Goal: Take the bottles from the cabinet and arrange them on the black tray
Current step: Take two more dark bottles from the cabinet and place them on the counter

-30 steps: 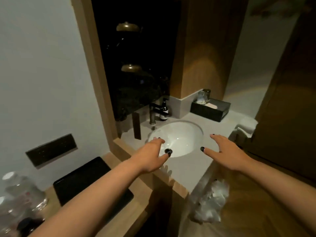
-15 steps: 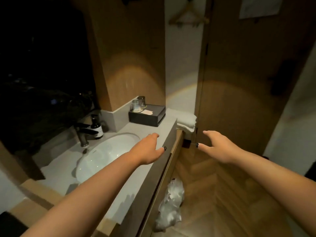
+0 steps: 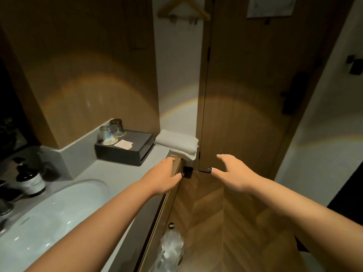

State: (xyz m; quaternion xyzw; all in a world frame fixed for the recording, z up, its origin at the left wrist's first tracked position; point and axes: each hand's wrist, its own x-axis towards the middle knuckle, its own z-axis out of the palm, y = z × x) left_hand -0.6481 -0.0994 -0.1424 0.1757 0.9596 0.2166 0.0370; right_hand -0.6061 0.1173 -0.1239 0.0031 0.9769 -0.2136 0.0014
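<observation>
Tall wooden cabinet door (image 3: 245, 95) stood closed, long axis vertical; no bottles or black tray visible. Left hand (image 3: 164, 176) and right hand (image 3: 233, 171) hovered empty, fingers loosely spread. Two upturned glasses (image 3: 111, 130) on one dark box (image 3: 125, 148); one folded white towel (image 3: 177, 143).

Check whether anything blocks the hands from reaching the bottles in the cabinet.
The tall closed wooden cabinet door stands ahead of the left hand and right hand, both empty. No bottles to fetch are visible; what lies behind it cannot be seen.

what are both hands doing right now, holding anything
Left hand: open, fingers relaxed, holding nothing, over the counter edge.
Right hand: open, fingers spread, holding nothing, held out toward the wooden door.
</observation>
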